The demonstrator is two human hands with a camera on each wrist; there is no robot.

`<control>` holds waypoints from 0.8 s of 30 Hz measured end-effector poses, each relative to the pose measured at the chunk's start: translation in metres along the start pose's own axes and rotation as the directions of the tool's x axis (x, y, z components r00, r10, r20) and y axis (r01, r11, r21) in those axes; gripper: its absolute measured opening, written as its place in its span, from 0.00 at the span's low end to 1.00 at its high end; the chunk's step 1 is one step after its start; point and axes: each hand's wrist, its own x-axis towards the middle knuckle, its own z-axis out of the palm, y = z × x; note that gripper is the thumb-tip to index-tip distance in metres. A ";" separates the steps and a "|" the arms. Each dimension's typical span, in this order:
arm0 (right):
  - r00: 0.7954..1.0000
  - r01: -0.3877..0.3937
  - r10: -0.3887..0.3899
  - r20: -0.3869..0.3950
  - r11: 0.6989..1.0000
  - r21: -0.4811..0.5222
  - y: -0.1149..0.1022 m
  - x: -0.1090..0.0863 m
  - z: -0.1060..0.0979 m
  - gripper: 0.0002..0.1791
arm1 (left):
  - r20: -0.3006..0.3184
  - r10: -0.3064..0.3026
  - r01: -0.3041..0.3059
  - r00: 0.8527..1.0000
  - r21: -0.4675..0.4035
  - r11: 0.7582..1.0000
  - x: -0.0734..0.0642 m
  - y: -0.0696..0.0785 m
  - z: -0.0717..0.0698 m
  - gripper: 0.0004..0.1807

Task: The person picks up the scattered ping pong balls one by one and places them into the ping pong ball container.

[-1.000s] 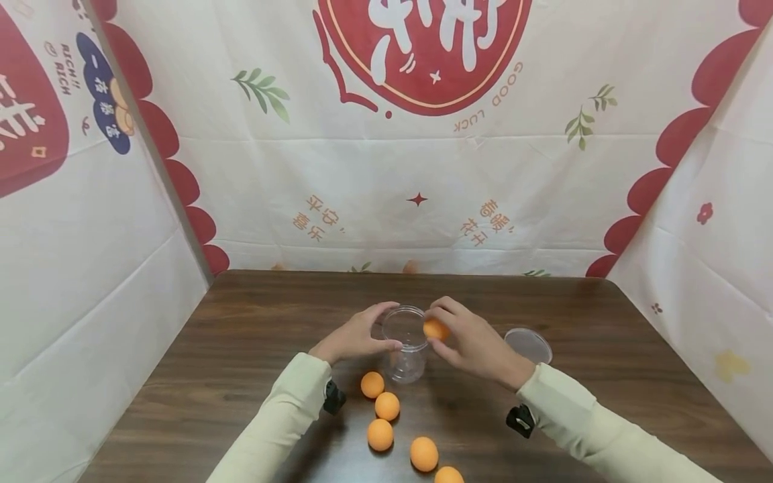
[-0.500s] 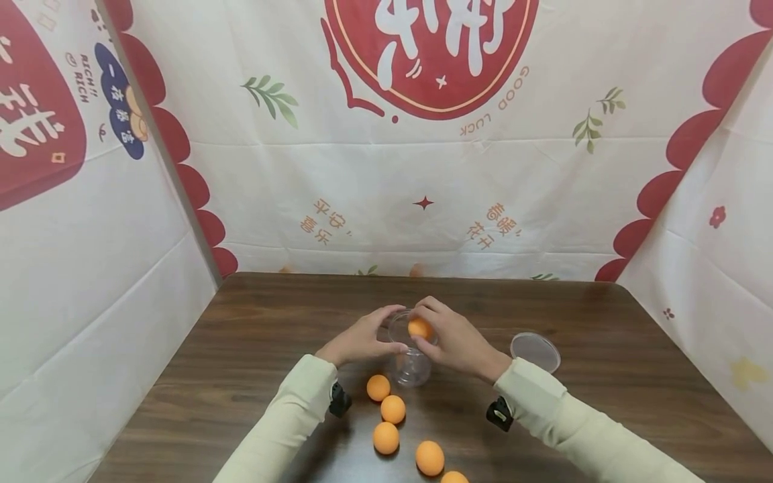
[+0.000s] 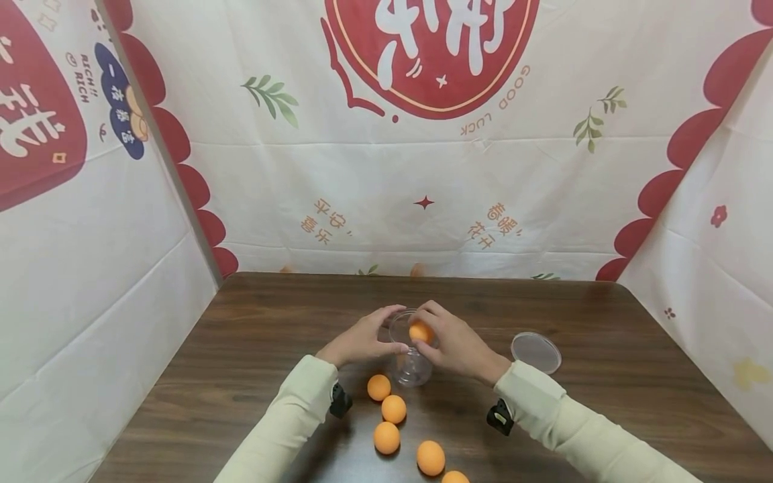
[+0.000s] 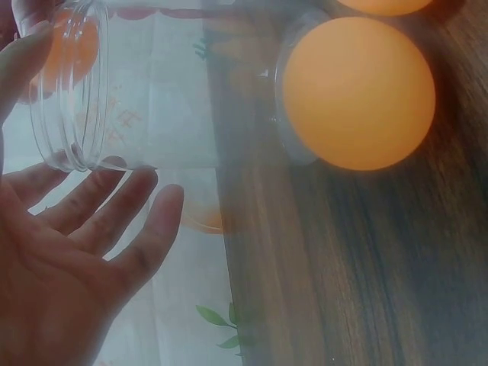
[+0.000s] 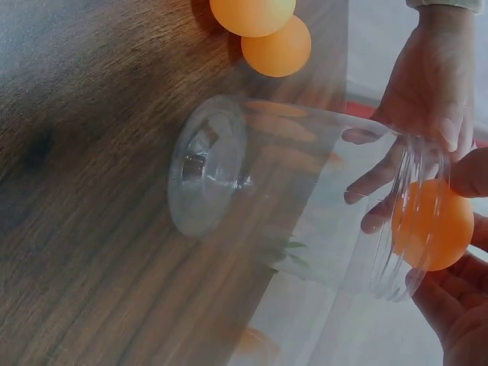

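A clear plastic jar (image 3: 413, 372) stands upright on the wooden table. My left hand (image 3: 359, 341) grips it near the rim from the left, thumb in front and fingers behind. Over the jar's mouth, my right hand (image 3: 461, 343) pinches an orange ping-pong ball (image 3: 421, 332) between thumb and fingers. Seen from the right wrist, that ball (image 5: 435, 226) sits partly inside the threaded neck, and the jar (image 5: 210, 171) below it holds no ball. The left wrist view shows the left fingers (image 4: 137, 202) spread along the jar's side.
Several loose orange balls (image 3: 386, 438) lie on the table (image 3: 241, 402) in front of the jar, running toward the near edge. A clear round lid (image 3: 536, 353) lies to the right, beyond the right forearm. Printed cloth (image 3: 374, 168) hangs behind and at both sides.
My right hand has carried the ball left, from beside the rim to over the jar's mouth, then slightly down. The left hand keeps its grip. The head view has shifted a little.
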 end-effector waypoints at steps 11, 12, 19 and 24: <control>1.000 -0.008 0.007 0.024 1.000 0.009 0.000 -0.002 0.000 0.15 | 0.004 -0.008 0.008 1.000 0.003 1.000 -0.001 0.000 0.001 0.40; 1.000 -0.007 0.007 0.025 1.000 0.009 0.000 -0.002 0.000 0.15 | 0.003 -0.008 0.008 1.000 0.002 1.000 -0.001 0.000 0.001 0.40; 1.000 0.000 0.000 0.018 1.000 0.007 0.000 -0.003 0.000 0.15 | 0.002 -0.007 0.007 1.000 0.007 1.000 -0.001 0.000 0.000 0.40; 1.000 0.012 -0.012 0.014 1.000 0.016 0.000 -0.002 -0.001 0.14 | 0.003 -0.002 0.002 1.000 0.014 1.000 -0.001 0.001 -0.001 0.40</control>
